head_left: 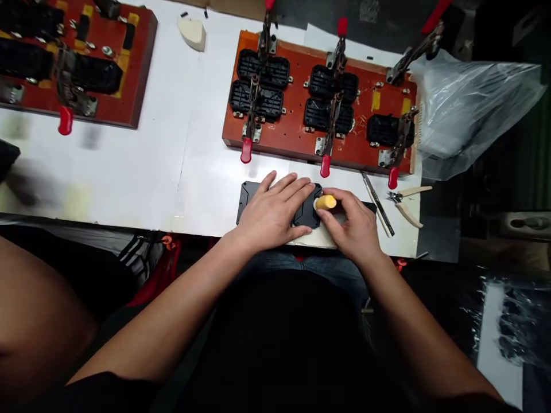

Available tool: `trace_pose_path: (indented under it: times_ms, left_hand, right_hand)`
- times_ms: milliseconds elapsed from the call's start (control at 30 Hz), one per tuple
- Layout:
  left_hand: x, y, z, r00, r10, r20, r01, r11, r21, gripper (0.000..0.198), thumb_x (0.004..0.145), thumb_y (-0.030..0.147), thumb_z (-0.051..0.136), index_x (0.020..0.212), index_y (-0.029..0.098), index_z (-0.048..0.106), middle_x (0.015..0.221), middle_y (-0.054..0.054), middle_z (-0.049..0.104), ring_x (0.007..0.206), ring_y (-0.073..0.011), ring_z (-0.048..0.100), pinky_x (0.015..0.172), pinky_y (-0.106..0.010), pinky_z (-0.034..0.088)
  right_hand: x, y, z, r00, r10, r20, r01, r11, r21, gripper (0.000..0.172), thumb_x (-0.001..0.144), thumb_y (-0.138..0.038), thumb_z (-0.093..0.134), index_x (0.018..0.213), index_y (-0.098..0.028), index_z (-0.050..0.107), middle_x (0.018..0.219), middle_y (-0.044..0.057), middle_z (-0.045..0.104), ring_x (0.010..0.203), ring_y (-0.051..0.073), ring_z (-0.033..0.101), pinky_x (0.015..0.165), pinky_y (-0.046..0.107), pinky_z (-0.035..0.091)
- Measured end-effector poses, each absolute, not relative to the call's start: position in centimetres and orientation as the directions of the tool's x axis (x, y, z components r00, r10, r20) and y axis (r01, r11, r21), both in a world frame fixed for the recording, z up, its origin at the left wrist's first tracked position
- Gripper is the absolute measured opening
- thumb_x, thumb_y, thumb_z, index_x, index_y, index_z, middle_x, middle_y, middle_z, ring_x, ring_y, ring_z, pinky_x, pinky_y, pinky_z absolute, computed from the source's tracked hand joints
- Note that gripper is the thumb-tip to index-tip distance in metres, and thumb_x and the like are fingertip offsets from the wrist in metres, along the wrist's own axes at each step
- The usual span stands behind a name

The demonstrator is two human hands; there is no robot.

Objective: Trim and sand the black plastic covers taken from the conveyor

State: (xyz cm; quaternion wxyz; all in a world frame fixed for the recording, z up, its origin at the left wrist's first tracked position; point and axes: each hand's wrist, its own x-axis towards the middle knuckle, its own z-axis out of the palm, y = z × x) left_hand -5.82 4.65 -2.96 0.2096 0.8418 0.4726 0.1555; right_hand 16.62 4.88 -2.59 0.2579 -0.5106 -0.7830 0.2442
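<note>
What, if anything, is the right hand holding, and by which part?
The right hand grips a yellow object between thumb and fingers; the exact part is unclear.

A matt, plastic-looking black panel (pixel 306 213) lies along the near edge of the smooth, papery white surface (pixel 202 137), a smooth yellow handle (pixel 326 202) above it. Toward the far edge, dull metal clamps (pixel 333 117) carry glossy red grips (pixel 325 166). By the right edge, a clear plastic bag (pixel 462 112) is shiny and creased.
</note>
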Motion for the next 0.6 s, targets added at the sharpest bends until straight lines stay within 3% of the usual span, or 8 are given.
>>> trace_pose_path:
  times_ms: [100,300,467,600]
  left_hand:
    - [-5.9,4.7,-3.3,0.498,0.865,0.07,0.727,-0.46,0.51,0.082,0.092,0.055,0.069,0.16,0.017,0.041,0.166,-0.012,0.047,0.157,-0.0351,0.035,0.133,-0.056,0.014]
    - [-5.8,4.9,-3.4,0.503,0.862,0.071,0.711,-0.459,0.533,0.086,0.088,0.055,0.074,0.159,0.017,0.042,0.164,-0.014,0.05,0.156,-0.0365,0.037,0.133,-0.057,0.015]
    - [-5.8,4.9,-3.2,0.482,0.873,0.07,0.724,-0.442,0.53,0.085,0.089,0.055,0.074,0.158,0.015,0.044,0.163,-0.014,0.051,0.156,-0.0355,0.038,0.133,-0.056,0.015]
    - [-5.8,4.8,-3.1,0.506,0.86,0.068,0.711,-0.46,0.531,0.086,0.087,0.058,0.074,0.158,0.018,0.045,0.161,-0.013,0.053,0.155,-0.0371,0.038,0.132,-0.057,0.015]
  right_hand:
    - [16.9,4.6,-2.5,-0.376,0.915,0.15,0.685,0.383,-0.62,0.03,0.099,-0.031,0.067,0.128,-0.027,0.062,0.116,0.007,0.074,0.096,0.027,0.072,0.092,0.043,0.058]
    - [18.1,4.8,-1.3,-0.58,0.809,0.098,0.626,0.519,-0.582,0.021,0.099,-0.022,0.061,0.12,-0.028,0.064,0.107,0.006,0.074,0.099,0.028,0.07,0.087,0.044,0.057]
    - [17.7,5.4,-1.2,-0.578,0.802,0.152,0.616,0.551,-0.563,0.019,0.099,-0.018,0.059,0.116,-0.026,0.064,0.104,0.006,0.072,0.096,0.026,0.069,0.084,0.041,0.056]
    - [18.2,5.3,-1.2,-0.611,0.784,0.108,0.592,0.543,-0.595,0.02,0.099,-0.017,0.06,0.116,-0.027,0.064,0.105,0.005,0.073,0.097,0.025,0.07,0.085,0.039,0.057]
